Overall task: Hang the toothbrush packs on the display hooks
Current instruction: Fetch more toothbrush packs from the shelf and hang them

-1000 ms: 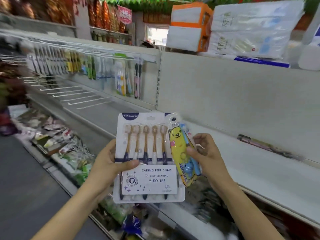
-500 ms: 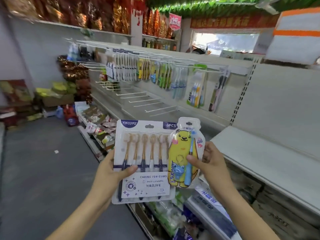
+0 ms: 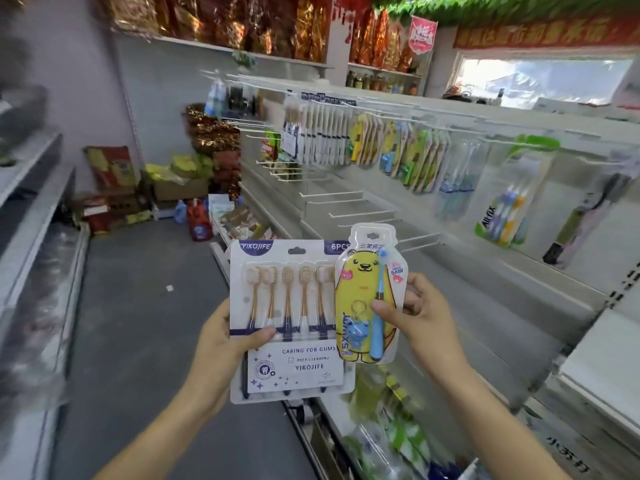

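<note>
The left hand (image 3: pixel 225 344) grips a wide white card blister pack of six gold-handled toothbrushes (image 3: pixel 289 320) by its left edge, thumb curled over the front and fingers behind. The right hand (image 3: pixel 420 317) pinches a smaller clear pouch with a yellow bear card and a blue child's toothbrush (image 3: pixel 367 299), thumb on the front, fingers behind; this pouch overlaps the right edge of the wide pack, and both are upright in the air. Above and beyond the right hand, bare white wire display hooks (image 3: pixel 349 206) jut from a pale grey shelving panel (image 3: pixel 485 271), and higher still a row of hanging toothbrush packs (image 3: pixel 398 150) fills the top rail. Left of the left hand runs a grey concrete aisle floor (image 3: pixel 138 306), ending at stacked cartons and bags (image 3: pixel 156 188) by a lilac wall. The surroundings are blurred.
</note>
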Available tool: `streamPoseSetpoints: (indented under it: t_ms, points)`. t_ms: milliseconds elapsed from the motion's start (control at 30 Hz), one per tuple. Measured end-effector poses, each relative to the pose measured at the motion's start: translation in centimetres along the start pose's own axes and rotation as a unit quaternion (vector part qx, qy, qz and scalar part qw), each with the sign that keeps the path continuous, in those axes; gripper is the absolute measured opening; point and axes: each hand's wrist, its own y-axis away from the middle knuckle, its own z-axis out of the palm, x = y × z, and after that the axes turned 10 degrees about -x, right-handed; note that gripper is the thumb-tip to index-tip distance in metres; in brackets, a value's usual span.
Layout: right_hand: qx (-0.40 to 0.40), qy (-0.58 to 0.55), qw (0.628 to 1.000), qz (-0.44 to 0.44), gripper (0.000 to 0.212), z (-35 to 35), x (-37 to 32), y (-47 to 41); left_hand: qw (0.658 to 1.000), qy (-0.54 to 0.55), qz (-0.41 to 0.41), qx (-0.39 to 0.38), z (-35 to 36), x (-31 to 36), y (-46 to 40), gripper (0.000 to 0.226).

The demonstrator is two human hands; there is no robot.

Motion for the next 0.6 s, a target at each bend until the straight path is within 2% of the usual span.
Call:
streamPoseSetpoints:
  t_ms: [167,400,600]
  points:
    - [-0.02,-0.007,1.0,-0.017,0.034,0.9,2.6,-7.9,0.999,0.006,0.019,0.04,-2.5,-0.4,-7.2,0.038]
    - [-0.007,-0.032,0.999,-0.034,0.033,1.5,4.6,-19.1,0.998,0.005,0.031,0.061,-5.4,0.1,-17.8,0.035]
    - [0.025,-0.021,0.999,-0.038,0.035,1.3,5.6,-25.3,0.998,-0.001,0.04,0.043,-7.5,-0.5,-25.8,0.038]
